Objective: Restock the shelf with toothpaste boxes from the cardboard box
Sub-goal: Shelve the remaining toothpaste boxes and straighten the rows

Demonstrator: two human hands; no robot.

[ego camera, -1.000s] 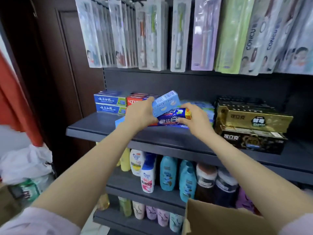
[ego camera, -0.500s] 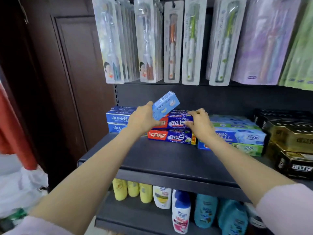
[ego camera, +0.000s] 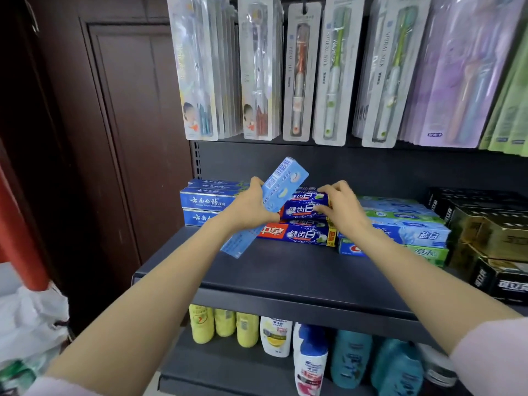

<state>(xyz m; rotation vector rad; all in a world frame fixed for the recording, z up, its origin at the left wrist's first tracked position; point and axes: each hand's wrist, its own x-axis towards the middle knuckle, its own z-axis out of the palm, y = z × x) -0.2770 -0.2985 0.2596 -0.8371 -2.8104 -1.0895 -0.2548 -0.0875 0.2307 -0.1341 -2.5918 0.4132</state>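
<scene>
A dark shelf carries stacks of toothpaste boxes along its back. Both arms reach forward over it, nearly straight. The left hand curls its fingers round a light blue toothpaste box, holding it tilted, upper end toward the back wall, lower end above the shelf. The right hand pinches the end of a dark blue toothpaste box lying on top of the middle stack.

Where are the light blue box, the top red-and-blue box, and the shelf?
light blue box point(ego camera: 281, 187), head view, upper face.
top red-and-blue box point(ego camera: 304, 209), head view, front face.
shelf point(ego camera: 285, 275), head view, bare deck.
</scene>
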